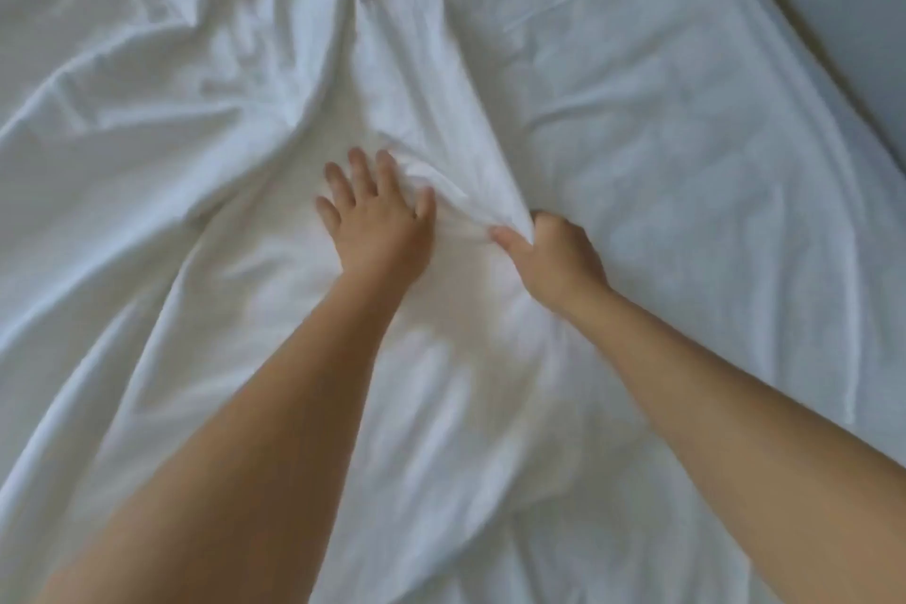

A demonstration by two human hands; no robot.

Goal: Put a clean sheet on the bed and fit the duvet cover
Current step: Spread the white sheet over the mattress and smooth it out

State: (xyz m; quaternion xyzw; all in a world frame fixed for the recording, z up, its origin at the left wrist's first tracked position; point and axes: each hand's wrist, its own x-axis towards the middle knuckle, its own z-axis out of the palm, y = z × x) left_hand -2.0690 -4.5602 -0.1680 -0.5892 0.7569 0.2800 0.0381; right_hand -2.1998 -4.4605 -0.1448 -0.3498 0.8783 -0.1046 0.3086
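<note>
Probably midway: flat sheet (662,103) laid on the right. Left hand (380,223) spread flat on crumpled fabric (162,79), right hand (556,255) gripping its fold (483,204); straightening and fitting yet to do

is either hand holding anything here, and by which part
The right hand grips the white fabric by a bunched ridge of folds. The left hand holds nothing; it lies spread flat on the fabric.

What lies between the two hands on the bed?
Head view: a bunched fold of white fabric, gripped by the right hand, touched by the left hand.
</note>
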